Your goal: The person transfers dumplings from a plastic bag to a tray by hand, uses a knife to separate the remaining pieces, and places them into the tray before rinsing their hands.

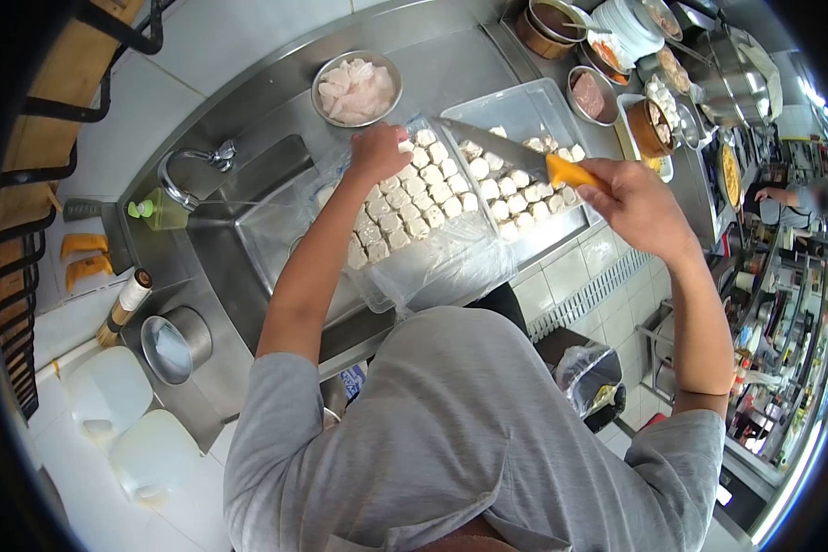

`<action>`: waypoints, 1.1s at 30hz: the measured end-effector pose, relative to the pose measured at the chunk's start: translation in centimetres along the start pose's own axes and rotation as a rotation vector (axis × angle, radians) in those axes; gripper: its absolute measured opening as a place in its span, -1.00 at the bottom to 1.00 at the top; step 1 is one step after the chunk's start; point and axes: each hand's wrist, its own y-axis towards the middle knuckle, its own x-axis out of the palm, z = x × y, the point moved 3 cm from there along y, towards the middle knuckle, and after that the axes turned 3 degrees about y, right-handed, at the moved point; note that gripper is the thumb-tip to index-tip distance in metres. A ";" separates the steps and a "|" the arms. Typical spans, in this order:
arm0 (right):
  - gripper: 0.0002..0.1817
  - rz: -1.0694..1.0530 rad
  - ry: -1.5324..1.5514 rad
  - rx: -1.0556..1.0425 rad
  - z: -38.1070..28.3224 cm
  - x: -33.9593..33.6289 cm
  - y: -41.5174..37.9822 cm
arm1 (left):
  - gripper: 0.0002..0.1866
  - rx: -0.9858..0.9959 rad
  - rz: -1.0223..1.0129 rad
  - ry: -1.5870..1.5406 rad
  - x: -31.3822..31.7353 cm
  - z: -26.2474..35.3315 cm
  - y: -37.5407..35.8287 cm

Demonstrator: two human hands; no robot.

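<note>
My right hand point(630, 198) grips the yellow handle of a knife point(575, 172), whose wide blade points left over a clear tray point(534, 97) of white pieces point(524, 202). My left hand point(379, 152) is at the upper left of a second tray, its fingers bent down at the white pieces point(405, 202) set there in rows; whether they hold a piece is hidden. Clear plastic film point(451, 262) lies over the near edge of this second tray. Just beyond my left hand stands a metal bowl point(397, 83) of pale, translucent pieces point(354, 89).
A sink point(239, 239) with a faucet point(179, 184) is at the left. Jugs point(110, 391) stand lower left. Bowls of food, one with meat point(589, 97), and stacked plates point(627, 32) crowd the upper right. A lined bin point(584, 373) is below. Another person point(791, 198) is far right.
</note>
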 end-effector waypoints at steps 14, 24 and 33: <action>-0.59 0.254 -0.586 -0.487 18.7 4.1 26.4 | -0.58 -0.180 0.240 -0.076 -6.6 2.3 -11.5; -0.72 -0.012 -0.639 -0.464 19.8 10.8 35.6 | -0.58 -0.401 0.387 -0.064 -4.8 7.4 -15.9; -0.59 0.149 -0.157 -0.645 16.3 10.7 27.3 | -0.55 -0.572 0.278 0.293 -3.5 6.0 -18.3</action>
